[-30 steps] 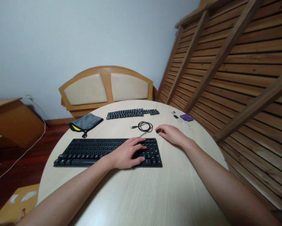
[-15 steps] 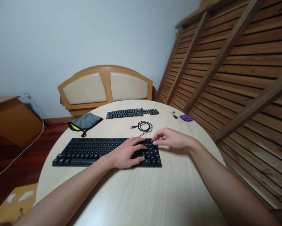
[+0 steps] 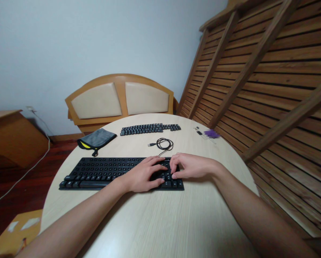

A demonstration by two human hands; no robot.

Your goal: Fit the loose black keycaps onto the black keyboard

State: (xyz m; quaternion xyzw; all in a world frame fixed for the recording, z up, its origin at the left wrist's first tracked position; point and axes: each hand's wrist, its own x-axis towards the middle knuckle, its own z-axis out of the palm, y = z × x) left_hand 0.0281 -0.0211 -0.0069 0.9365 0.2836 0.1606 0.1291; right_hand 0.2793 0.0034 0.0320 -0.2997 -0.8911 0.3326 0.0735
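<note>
Pale round table [image 3: 160,218], plain room, and from where I'm standing it's all about the black keyboard [image 3: 103,171] lying across the middle of it. Left hand [image 3: 141,176] lies over its right end, fingers spread wide, nothing gripped that I can see. Right hand [image 3: 189,166] is at the same end, fingers curled down over the number pad [image 3: 178,183], thumb and fingertips fairly narrow — can't tell if a key's pinched in there. Progress-wise, I'd call it partway: the bottom rows [image 3: 90,178] are capped, space bar [image 3: 94,184] included, and some of the number pad looks done too, but the upper rows of the main block seem to be bare switches [image 3: 106,165]. Hands hide the rest.

Just behind sits a coiled cable [image 3: 165,148], with a grey cloth or pouch [image 3: 100,138] off to the left. Farther back are loose keycaps [image 3: 141,129] in tidy rows — plenty not on the board. Over right, small bits [image 3: 199,133] and a pixelated purple thing [image 3: 212,134], then a padded headboard [image 3: 120,96] and the wall [image 3: 109,36].
</note>
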